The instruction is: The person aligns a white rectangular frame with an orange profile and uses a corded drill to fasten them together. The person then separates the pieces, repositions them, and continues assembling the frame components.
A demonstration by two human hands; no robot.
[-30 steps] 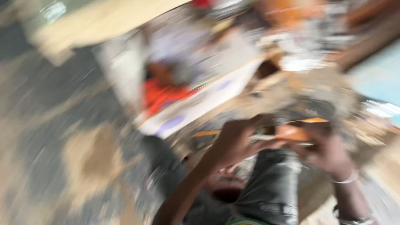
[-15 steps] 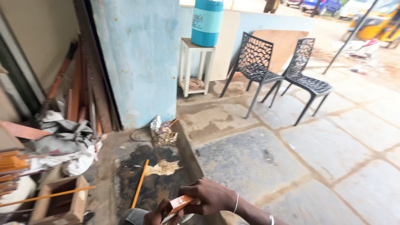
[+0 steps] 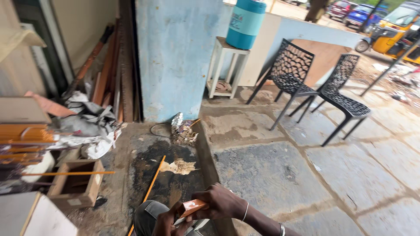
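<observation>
At the bottom of the head view both my hands meet over my knee. My right hand (image 3: 225, 203), a thin bangle on its wrist, grips a small orange-brown flat piece (image 3: 192, 206) from the right. My left hand (image 3: 165, 223) closes on the same piece from below, at the frame's lower edge. A pale strip shows under the piece, too small to identify. My grey trouser knee (image 3: 148, 214) lies just left of the hands.
A long orange stick (image 3: 151, 188) lies on the dark stained floor beside a crumpled paper scrap (image 3: 179, 166). An open wooden box (image 3: 76, 183) and stacked orange sticks (image 3: 26, 137) stand left. Two black lattice chairs (image 3: 293, 76), a white stool (image 3: 225, 65) with a teal cooler (image 3: 245, 22) stand ahead.
The view has swung up from a blurred look at my lap to the floor and courtyard. My hands stay together on the orange-brown piece, now lower in the frame.
</observation>
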